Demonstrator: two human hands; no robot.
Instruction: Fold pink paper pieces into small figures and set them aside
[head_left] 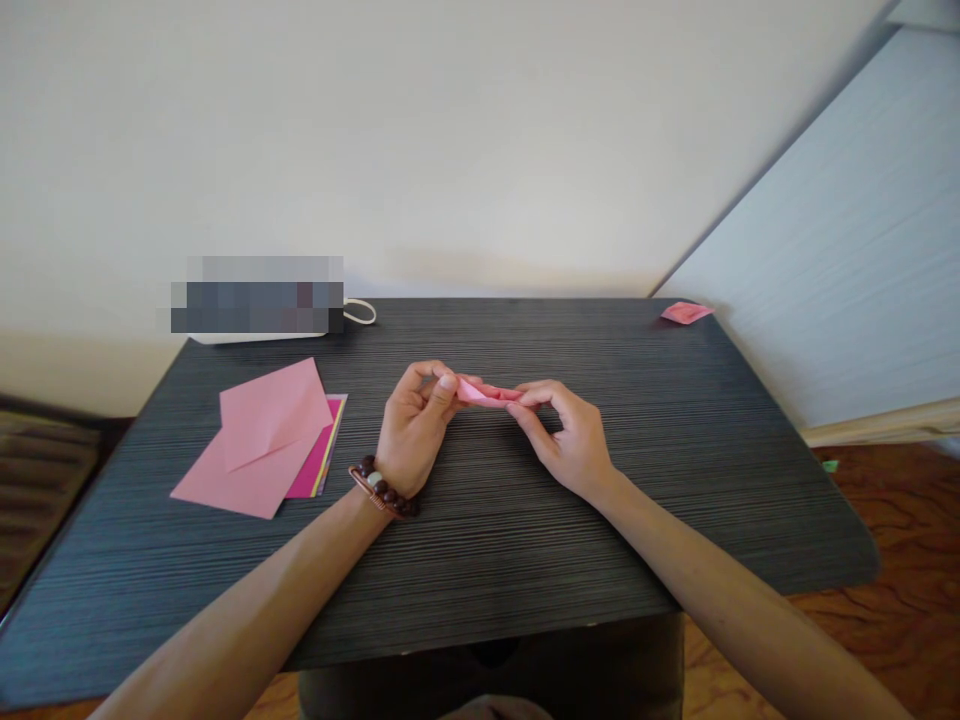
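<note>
A small folded piece of pink paper (487,393) is held between my two hands above the middle of the dark table. My left hand (416,420), with a beaded bracelet (382,488) at the wrist, pinches the paper's left end between thumb and fingers. At the other end, the thumb and fingertips of my right hand (566,430) close on the paper. Its lower edge looks creased and its middle slightly open. Fingers cover both of its tips.
Pink paper sheets (247,480) lie on the table's left over magenta and yellow ones (319,465). Behind them stands a blurred-out box-like object (259,300) with a white loop (361,312). A folded pink paper piece (686,313) rests at the far right corner of the table (465,560).
</note>
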